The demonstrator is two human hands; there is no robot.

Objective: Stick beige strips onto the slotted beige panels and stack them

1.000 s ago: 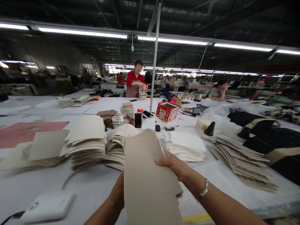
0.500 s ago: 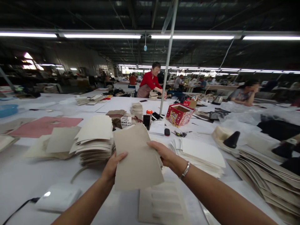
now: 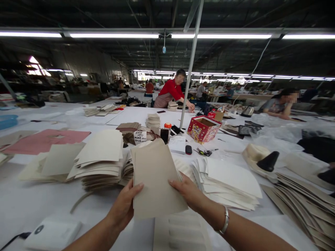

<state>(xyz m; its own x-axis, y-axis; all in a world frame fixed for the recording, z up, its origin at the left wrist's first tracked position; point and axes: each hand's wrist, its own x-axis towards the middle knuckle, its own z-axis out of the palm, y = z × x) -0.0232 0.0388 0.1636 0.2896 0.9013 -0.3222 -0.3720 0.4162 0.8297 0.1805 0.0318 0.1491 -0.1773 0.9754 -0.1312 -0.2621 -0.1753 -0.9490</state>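
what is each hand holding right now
Left hand: closed on the left edge of the beige sheets.
Right hand: closed on their right edge.

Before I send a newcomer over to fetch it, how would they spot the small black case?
Find the metal pole, then the open red patterned box right of its foot. Nearer you, by the box's left end, the black case lies between a white paper pad and some keys. It is rounded, unlike the squared-off phone left of the pad.

The left hand is raised level with the right hand, both thumbs pointed inward, forearms angled upward.
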